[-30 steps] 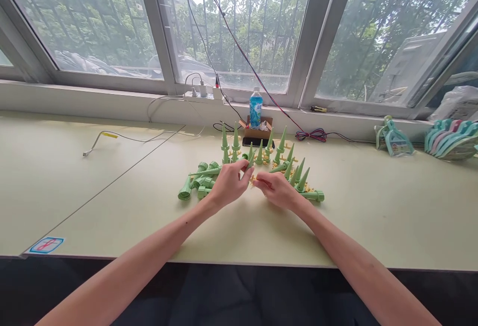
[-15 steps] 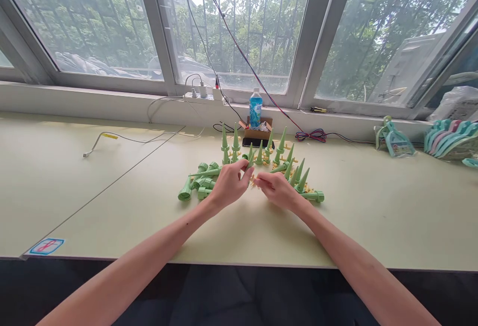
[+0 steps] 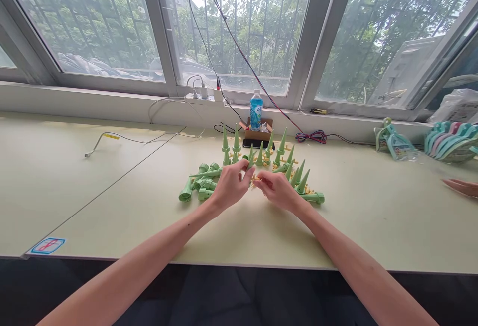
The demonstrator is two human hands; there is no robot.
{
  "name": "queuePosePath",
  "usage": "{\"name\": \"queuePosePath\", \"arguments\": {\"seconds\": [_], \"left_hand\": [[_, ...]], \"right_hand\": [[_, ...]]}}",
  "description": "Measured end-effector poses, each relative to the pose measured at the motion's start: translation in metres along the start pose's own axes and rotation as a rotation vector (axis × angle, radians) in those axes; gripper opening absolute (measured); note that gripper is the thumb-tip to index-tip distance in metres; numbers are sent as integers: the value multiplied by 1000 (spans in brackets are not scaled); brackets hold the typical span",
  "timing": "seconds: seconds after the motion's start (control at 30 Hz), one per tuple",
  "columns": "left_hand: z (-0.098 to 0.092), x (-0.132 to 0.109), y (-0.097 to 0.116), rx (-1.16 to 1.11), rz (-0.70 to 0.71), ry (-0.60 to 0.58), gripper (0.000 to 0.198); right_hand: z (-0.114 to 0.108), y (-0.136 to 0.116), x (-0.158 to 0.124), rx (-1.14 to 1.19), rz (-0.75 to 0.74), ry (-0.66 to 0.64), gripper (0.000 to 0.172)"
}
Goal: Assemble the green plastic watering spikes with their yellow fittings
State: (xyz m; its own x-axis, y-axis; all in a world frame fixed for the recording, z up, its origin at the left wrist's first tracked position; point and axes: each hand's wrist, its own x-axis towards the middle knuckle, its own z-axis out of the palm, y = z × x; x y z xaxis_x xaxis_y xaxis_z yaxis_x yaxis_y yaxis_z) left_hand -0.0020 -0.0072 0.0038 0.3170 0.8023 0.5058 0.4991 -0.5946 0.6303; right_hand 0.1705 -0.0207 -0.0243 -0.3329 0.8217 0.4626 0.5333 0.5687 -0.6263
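Left hand [image 3: 232, 182] gripped a spike [image 3: 251, 158], right hand [image 3: 277, 187] pinched a yellow bit [image 3: 255, 178]. Some far spikes [image 3: 283, 142] stood with bits attached; left tubes [image 3: 185, 189] lay loose, seemingly unfitted.

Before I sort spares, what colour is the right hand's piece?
The piece is yellow, head view.
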Motion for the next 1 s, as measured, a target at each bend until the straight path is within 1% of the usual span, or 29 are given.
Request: {"name": "queuePosePath", "arguments": {"seconds": [0.23,0.6,0.8,1.0], "left_hand": [[0,-1,1,-11,-11,-5,24],[1,0,-1,25,-3,-10,25],[0,0,-1,55,43,-59,21],[-1,-1,0,100,103,-62,17]], "right_hand": [[1,3,0,11,-19,-10,35],[0,3,0,-31,-35,-10,34],[1,4,-1,-55,-31,-21,35],[-1,3,-1,-70,-32,-22,33]]}}
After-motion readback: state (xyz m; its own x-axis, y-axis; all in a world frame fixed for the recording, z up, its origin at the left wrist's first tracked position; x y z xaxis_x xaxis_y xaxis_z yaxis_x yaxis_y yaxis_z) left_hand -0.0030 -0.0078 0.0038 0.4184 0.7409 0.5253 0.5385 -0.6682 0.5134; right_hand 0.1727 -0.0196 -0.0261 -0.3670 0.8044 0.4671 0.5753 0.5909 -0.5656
